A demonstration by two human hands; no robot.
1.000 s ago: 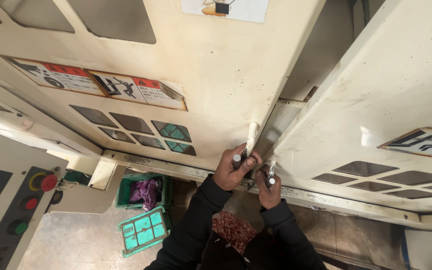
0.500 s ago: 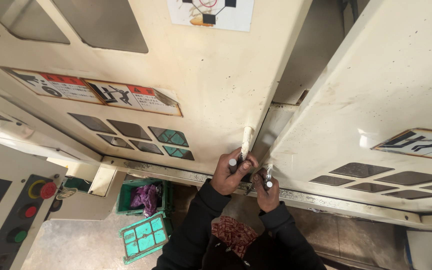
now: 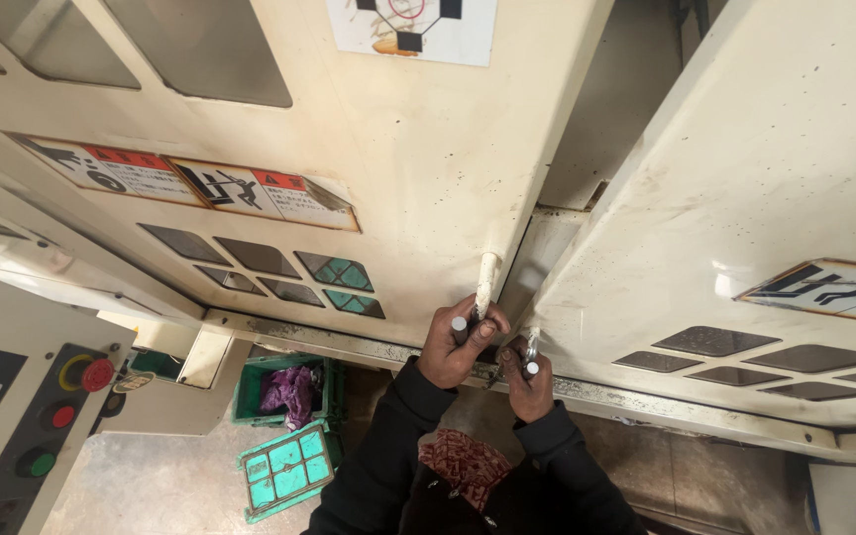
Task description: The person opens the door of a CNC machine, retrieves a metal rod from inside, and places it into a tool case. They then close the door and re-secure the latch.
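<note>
The left hand (image 3: 456, 347) is clenched round the lower end of a pale handle (image 3: 486, 282) on the edge of the left door (image 3: 418, 188), with a short grey pin (image 3: 459, 324) poking up from the same fist. The right hand (image 3: 527, 381) sits just right of it and a little nearer, fingers closed on a 2nd pin (image 3: 530, 359) whose bright tip shows at the knuckles; it may be a small tool instead, since the view there is cramped. Both hands meet in the gap between the left door and the right door (image 3: 775, 188), just above the steel rail (image 3: 646, 396) that runs along the bottom.

The pins look like solid metal: stiff, small, probably slick with oil, so they want a full pinch round the shaft, not a fingertip hold. The doors are big sheet-metal panels, heavy and rigid, best moved by the handle low on the edge, with fingers kept out of the closing gap.

Far left stands a control panel (image 3: 22, 416) with 3 round buttons. Green crates (image 3: 284, 461) sit on the floor near the left sleeve.
</note>
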